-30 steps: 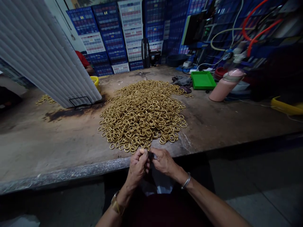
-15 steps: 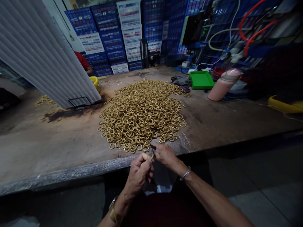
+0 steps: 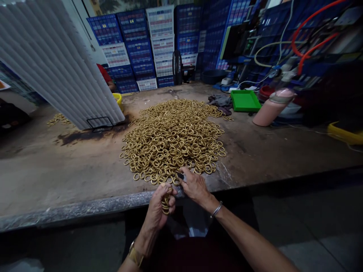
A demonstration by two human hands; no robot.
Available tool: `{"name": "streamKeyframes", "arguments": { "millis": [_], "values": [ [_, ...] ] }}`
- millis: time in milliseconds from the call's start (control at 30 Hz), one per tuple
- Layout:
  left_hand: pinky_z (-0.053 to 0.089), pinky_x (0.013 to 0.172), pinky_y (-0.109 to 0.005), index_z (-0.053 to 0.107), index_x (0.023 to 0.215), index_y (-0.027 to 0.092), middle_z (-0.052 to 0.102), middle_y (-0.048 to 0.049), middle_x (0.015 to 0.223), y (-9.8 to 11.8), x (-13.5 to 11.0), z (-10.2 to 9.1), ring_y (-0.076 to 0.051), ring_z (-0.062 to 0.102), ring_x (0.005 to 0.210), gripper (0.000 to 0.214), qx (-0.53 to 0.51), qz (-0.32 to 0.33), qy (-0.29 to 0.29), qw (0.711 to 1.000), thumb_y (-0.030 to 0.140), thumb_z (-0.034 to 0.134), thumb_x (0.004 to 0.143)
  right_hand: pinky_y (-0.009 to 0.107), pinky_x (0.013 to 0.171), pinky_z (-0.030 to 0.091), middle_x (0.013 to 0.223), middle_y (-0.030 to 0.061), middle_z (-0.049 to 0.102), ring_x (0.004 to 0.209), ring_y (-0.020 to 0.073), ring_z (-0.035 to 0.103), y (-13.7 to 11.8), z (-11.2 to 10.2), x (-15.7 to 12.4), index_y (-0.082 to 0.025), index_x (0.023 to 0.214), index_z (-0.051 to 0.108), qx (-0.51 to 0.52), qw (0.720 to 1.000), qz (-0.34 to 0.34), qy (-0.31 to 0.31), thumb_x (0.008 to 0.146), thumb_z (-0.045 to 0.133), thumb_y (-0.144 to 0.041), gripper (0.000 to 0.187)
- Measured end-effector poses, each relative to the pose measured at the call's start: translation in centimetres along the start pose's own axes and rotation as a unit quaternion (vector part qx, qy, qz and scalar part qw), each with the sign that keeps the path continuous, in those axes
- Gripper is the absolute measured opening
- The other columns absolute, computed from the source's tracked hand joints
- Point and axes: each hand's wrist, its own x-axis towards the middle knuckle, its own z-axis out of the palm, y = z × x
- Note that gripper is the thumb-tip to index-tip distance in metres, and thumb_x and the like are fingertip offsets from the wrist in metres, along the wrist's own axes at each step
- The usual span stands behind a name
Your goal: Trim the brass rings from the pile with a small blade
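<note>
A broad heap of brass-coloured rings [image 3: 176, 136] covers the middle of the worktable. At the table's front edge my left hand [image 3: 160, 204] is closed around several of these rings [image 3: 165, 206], which show stacked between its fingers and palm. Just to the right, my right hand [image 3: 195, 187] reaches to the near edge of the heap. It grips a small dark flat blade-like tool [image 3: 180, 175], whose tip points left toward the loose rings. The tool's handle is mostly hidden by the fingers.
A leaning corrugated white panel [image 3: 70, 68] stands on a black wire stand [image 3: 99, 124] at left. Behind the heap are a green tray [image 3: 245, 101], a dark cloth [image 3: 219, 101] and a pink bottle [image 3: 272, 109]. Stacked crates [image 3: 138, 53] line the back; a person's red sleeve [image 3: 103, 73] shows behind the panel.
My left hand has turned and drawn slightly left, so the rings inside it now show. My right hand has shifted a little toward the heap's near edge, apart from the left.
</note>
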Motion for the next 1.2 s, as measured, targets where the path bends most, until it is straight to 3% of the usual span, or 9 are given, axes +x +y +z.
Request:
{"name": "streamKeyframes", "arguments": {
  "millis": [167,333,467,667,833,967,1100,1200],
  "values": [
    [0.024,0.035,-0.013,0.053,0.076,0.013,0.053,-0.0003,0.071,0.5,0.3,-0.2,-0.002,0.037,0.043,0.021,-0.054,-0.038,-0.001,0.998,0.031,0.062,0.069,0.022,0.062,0.032,0.085,0.0023,0.065,0.076,0.0144,0.057,0.4,0.0,0.2,-0.022,0.093,0.057,0.005,1.000,-0.019,-0.006,0.079,0.047,-0.023,0.018],
    [0.024,0.036,-0.013,0.048,0.068,0.013,0.052,0.0011,0.067,0.5,0.8,0.1,-0.002,0.037,0.043,0.026,-0.046,-0.026,0.022,0.998,0.032,0.066,0.066,0.020,0.056,0.033,0.068,0.0008,0.060,0.060,0.0110,0.050,1.6,0.5,1.2,-0.019,0.073,0.059,0.130,0.991,-0.004,0.045,0.078,0.046,-0.029,0.017],
    [0.026,0.035,-0.013,0.046,0.070,0.016,0.048,0.0047,0.060,0.2,1.5,0.9,-0.003,0.040,0.041,0.030,0.066,0.025,0.063,0.996,0.040,0.065,0.066,0.019,0.048,0.032,0.054,-0.0032,0.050,0.048,0.0079,0.040,2.4,0.5,1.9,-0.017,0.063,0.058,0.298,0.951,0.065,0.050,0.071,0.050,-0.031,0.018],
    [0.028,0.034,-0.016,0.051,0.094,0.016,0.041,0.0089,0.048,-0.2,2.5,2.2,-0.005,0.035,0.035,0.035,0.257,0.112,0.091,0.956,0.043,0.055,0.072,0.019,0.040,0.028,0.048,-0.0061,0.043,0.040,0.0055,0.033,1.8,-0.5,1.2,-0.016,0.061,0.054,0.449,0.888,0.098,0.025,0.068,0.055,-0.039,0.023],
    [0.032,0.041,-0.018,0.056,0.084,0.015,0.043,0.0069,0.049,-0.3,3.0,2.8,-0.006,0.037,0.040,0.024,0.307,0.158,0.087,0.934,0.037,0.055,0.073,0.018,0.037,0.024,0.046,-0.0075,0.040,0.037,0.0043,0.030,0.9,-0.9,0.2,-0.015,0.069,0.055,0.504,0.856,0.108,-0.040,0.069,0.057,-0.042,0.027],
    [0.037,0.051,-0.020,0.056,0.070,0.017,0.050,0.0038,0.056,-0.4,3.2,2.4,-0.009,0.045,0.051,0.015,0.361,0.222,0.095,0.901,0.030,0.053,0.075,0.019,0.042,0.030,0.049,-0.0061,0.043,0.042,0.0053,0.036,0.7,-1.1,0.0,-0.015,0.068,0.056,0.478,0.873,0.086,-0.048,0.070,0.054,-0.039,0.024],
    [0.039,0.061,-0.023,0.057,0.072,0.017,0.056,0.0005,0.065,-0.5,3.3,1.6,-0.012,0.051,0.061,0.010,0.465,0.304,0.097,0.826,0.025,0.052,0.075,0.019,0.052,0.037,0.061,-0.0026,0.053,0.054,0.0081,0.045,0.6,-1.6,0.1,-0.016,0.080,0.059,0.411,0.910,0.051,-0.006,0.071,0.053,-0.036,0.022],
    [0.039,0.064,-0.025,0.059,0.073,0.017,0.058,-0.0012,0.067,-0.4,3.2,1.4,-0.013,0.051,0.064,0.008,0.523,0.342,0.082,0.776,0.023,0.053,0.074,0.019,0.052,0.035,0.059,-0.0032,0.050,0.054,0.0080,0.042,0.5,-1.8,0.2,-0.016,0.073,0.058,0.371,0.928,0.031,-0.004,0.072,0.052,-0.034,0.019]
  ]
}}
